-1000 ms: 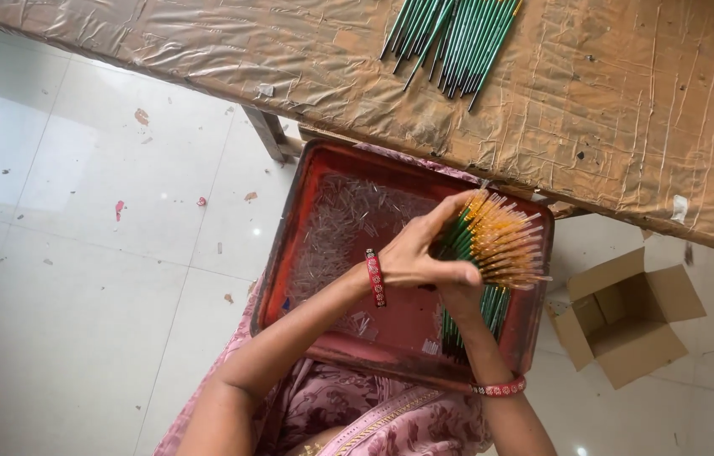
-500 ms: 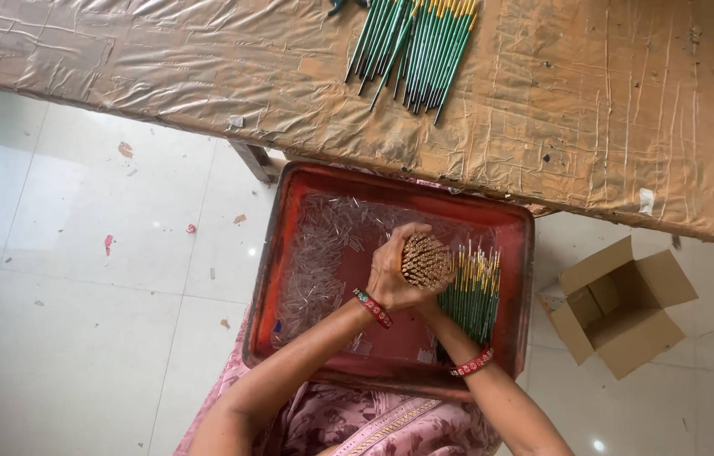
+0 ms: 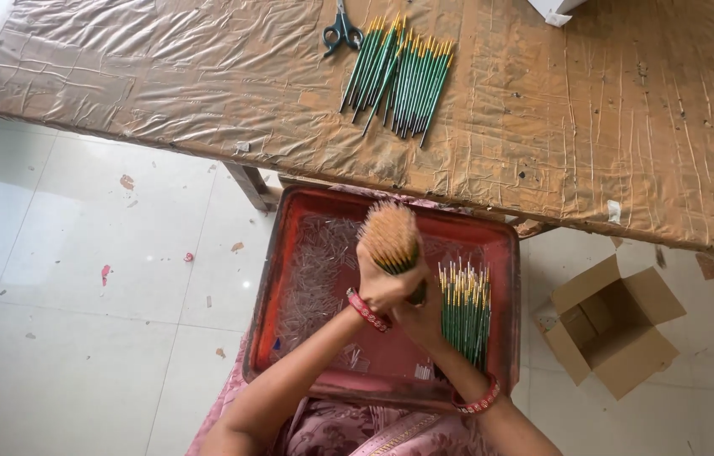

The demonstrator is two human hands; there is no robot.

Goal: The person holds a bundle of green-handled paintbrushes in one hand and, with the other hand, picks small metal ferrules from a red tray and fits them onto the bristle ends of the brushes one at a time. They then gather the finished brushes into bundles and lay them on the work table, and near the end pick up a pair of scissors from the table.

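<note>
Both my hands grip one thick bundle of green sticks with orange tips (image 3: 389, 236), held upright over a red tray (image 3: 289, 253) on my lap, tips toward the camera. My left hand (image 3: 381, 287) wraps the bundle from the left, a red bangle on its wrist. My right hand (image 3: 421, 319) clasps the bundle lower down from the right. A loose row of similar green sticks with yellow tips (image 3: 464, 308) lies in the tray just right of my hands. Thin pale scraps cover the tray's left half.
A table covered in wrinkled brown plastic (image 3: 585, 127) stands beyond the tray. On it lie a pile of green sticks (image 3: 399, 72) and scissors (image 3: 342, 29). An open cardboard box (image 3: 614, 325) sits on the tiled floor at the right.
The bundle, fanned out to the right a second ago, is now gathered tight and upright in both hands. A separate row of sticks now lies in the tray at the right.
</note>
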